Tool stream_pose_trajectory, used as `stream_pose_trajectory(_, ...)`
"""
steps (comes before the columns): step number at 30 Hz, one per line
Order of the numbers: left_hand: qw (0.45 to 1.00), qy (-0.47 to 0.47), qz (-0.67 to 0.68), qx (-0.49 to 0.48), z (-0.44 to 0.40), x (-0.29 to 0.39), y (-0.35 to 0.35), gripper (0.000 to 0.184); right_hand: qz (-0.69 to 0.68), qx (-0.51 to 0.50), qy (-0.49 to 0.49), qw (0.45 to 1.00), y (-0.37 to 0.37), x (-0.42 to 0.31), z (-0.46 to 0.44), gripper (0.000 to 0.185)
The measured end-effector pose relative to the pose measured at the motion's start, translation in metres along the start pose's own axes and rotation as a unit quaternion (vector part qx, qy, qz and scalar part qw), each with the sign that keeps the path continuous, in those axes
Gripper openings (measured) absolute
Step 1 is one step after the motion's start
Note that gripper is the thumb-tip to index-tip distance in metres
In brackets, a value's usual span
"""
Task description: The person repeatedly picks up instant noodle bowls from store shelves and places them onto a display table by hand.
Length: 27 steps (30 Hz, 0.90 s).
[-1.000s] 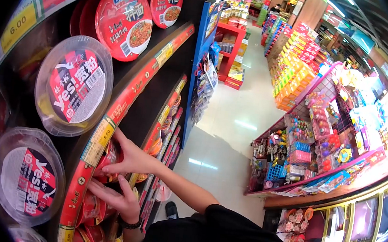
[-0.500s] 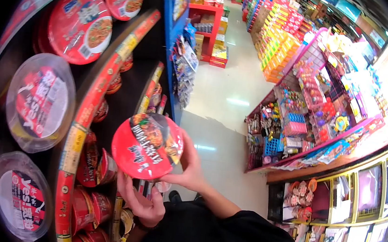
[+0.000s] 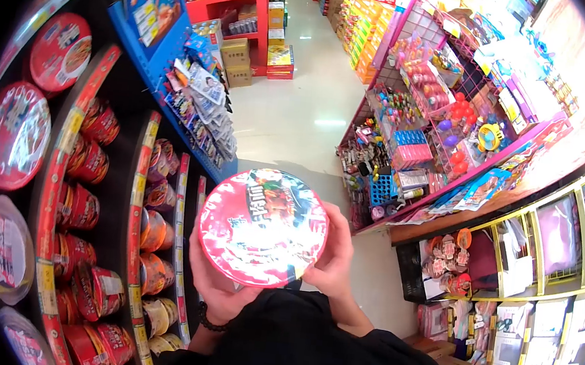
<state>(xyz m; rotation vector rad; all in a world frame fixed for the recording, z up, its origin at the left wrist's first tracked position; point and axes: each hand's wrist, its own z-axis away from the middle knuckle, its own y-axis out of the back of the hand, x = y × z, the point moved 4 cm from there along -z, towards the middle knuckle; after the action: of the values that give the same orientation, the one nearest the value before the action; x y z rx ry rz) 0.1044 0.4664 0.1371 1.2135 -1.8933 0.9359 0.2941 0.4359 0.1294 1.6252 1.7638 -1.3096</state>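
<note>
A round red instant noodle bowl (image 3: 263, 232) is held up before my chest, its shiny lid turned towards me. Dark lettering and a food picture cover part of the lid, and glare whitens its middle. My left hand (image 3: 221, 297) wraps the lower left side of the bowl, a dark beaded bracelet on its wrist. From the right, my right hand (image 3: 334, 264) grips the rim with its thumb at the lower edge. The bowl hides most of the fingers on both hands.
Shelves on the left carry several noodle bowls (image 3: 82, 208) behind red price strips (image 3: 54, 230). A blue rack (image 3: 136, 48) of hanging packets stands beyond them. On the right is a pink wire rack (image 3: 409, 137) with small toys. Glossy aisle floor (image 3: 293, 105) runs between.
My view has swung left and the shelves shifted left. The bowl has come closer and rightward. My left hand, lower and looser before, now clasps its side along with my right hand.
</note>
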Motion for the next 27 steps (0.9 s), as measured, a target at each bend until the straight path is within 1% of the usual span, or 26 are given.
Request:
stream_pose_trajectory(2,0.998,0.046,0.006,-0.05,0.005,-0.019,-0.011,0.108,-0.009,0.028,-0.023,0.999,0.018,0.003,-0.001,0.097)
stream_pose_trajectory(3,0.997,0.042,-0.03,-0.065,0.006,-0.027,-0.015,0.107,-0.012,0.043,-0.036,0.998,0.023,0.002,-0.001,0.097)
stream_pose_trajectory(6,0.995,0.079,0.004,-0.054,-0.003,-0.044,-0.031,0.106,-0.019,0.052,-0.05,0.997,0.044,0.009,-0.006,0.102)
stream_pose_trajectory(8,0.993,0.095,0.02,-0.063,-0.019,-0.053,-0.041,0.104,-0.023,0.058,-0.059,0.996,0.056,0.015,-0.014,0.104)
stream_pose_trajectory(9,0.992,0.1,0.025,-0.069,-0.026,-0.059,-0.043,0.104,0.036,0.065,-0.065,0.995,0.064,0.02,-0.018,0.105)
stream_pose_trajectory(12,0.99,0.11,0.013,-0.081,-0.048,-0.08,-0.048,0.101,0.011,0.085,-0.076,0.993,0.081,0.034,-0.039,0.104)
stream_pose_trajectory(13,0.99,0.111,0.004,-0.084,-0.056,-0.089,-0.049,0.1,0.044,0.075,-0.072,0.994,0.087,0.039,-0.048,0.1)
stream_pose_trajectory(16,0.99,0.113,-0.012,-0.081,-0.083,-0.121,-0.052,0.098,0.033,0.097,-0.077,0.992,0.104,0.066,-0.076,0.096)
stream_pose_trajectory(18,0.991,0.111,-0.016,-0.077,-0.106,-0.148,-0.052,0.097,0.05,0.096,-0.072,0.992,0.113,0.083,-0.104,0.086)
stream_pose_trajectory(20,0.993,0.081,-0.028,-0.08,-0.134,-0.17,-0.055,0.096,0.063,0.115,-0.08,0.988,0.124,0.105,-0.131,0.08)
stream_pose_trajectory(21,0.993,0.068,-0.035,-0.086,-0.153,-0.178,-0.058,0.096,0.03,0.115,-0.059,0.991,0.129,0.116,-0.149,0.069)
stream_pose_trajectory(22,0.993,0.052,-0.042,-0.094,-0.176,-0.187,-0.061,0.096,0.05,0.098,-0.026,0.994,0.132,0.123,-0.172,0.053)
stream_pose_trajectory(23,0.994,0.04,-0.069,-0.072,-0.198,-0.195,-0.065,0.096,0.06,0.097,-0.026,0.993,0.135,0.13,-0.195,0.047)
stream_pose_trajectory(24,0.994,0.034,-0.072,-0.074,-0.221,-0.202,-0.066,0.095,0.072,0.097,-0.03,0.992,0.137,0.135,-0.22,0.041)
stream_pose_trajectory(27,0.992,0.013,-0.09,-0.084,-0.282,-0.225,-0.061,0.094,0.066,0.077,-0.014,0.995,0.15,0.166,-0.283,0.036)
